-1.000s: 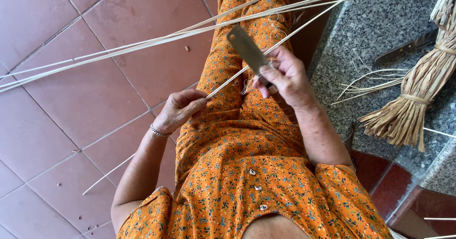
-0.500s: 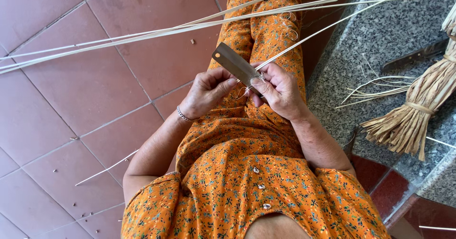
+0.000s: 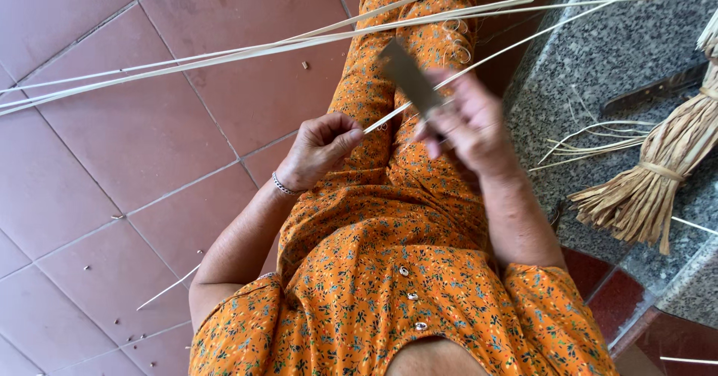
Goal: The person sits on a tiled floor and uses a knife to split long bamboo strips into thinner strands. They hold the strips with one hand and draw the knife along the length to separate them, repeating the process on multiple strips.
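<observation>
The red tiled floor (image 3: 134, 144) fills the left of the view, and a grey speckled stone ledge (image 3: 598, 62) runs down the right side. A person in an orange flowered dress (image 3: 374, 271) sits between them, legs stretched toward the top edge. On the ledge, near its right edge, lies a bundle of dry straw (image 3: 658, 174) tied with a band, with a few loose curled strands (image 3: 583, 140) just beside it and a dark knife-like tool (image 3: 651, 92) further up the ledge. Several long pale strips (image 3: 262, 47) lie across the lap and reach out over the floor toward its left edge. The work in hand looks like shaving or splitting one thin strip (image 3: 479, 58): the right hand (image 3: 467, 125) is closed around the handle of a flat-bladed knife (image 3: 407, 77), blurred with motion, its blade laid against the strip above the lap. The left hand (image 3: 321, 148), a bracelet at its wrist, pinches the near end of that same strip between thumb and fingers, its grip closed on it. As a judgement, the next move calls for steady tension from the left hand while the blade keeps a shallow angle along the strip, lest it cut through. Small bits (image 3: 120, 215) dot the floor.
</observation>
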